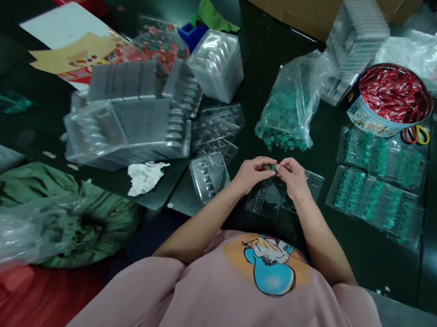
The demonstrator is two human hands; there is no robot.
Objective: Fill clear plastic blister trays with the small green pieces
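My left hand [253,174] and my right hand [291,174] meet over the table, fingertips pinched together on a small green plastic piece [271,167], mostly hidden by the fingers. Just beneath them lies a clear plastic tray [266,200] with a row of moulded hollows. Another clear tray [314,185] rests partly under my right forearm. Beyond my hands, a clear bag [291,100] lies with its mouth towards me, spilling small green pieces [287,140]. To the right, clear trays [375,203] hold rows of green pieces.
Stacks of clear trays [134,116] stand at left, with loose trays [208,176] nearer me. A round tin [376,123] of red wrapped items and scissors [416,134] sit at right. A cardboard box [312,3] stands behind. White crumpled tissue [144,178] lies by the table edge.
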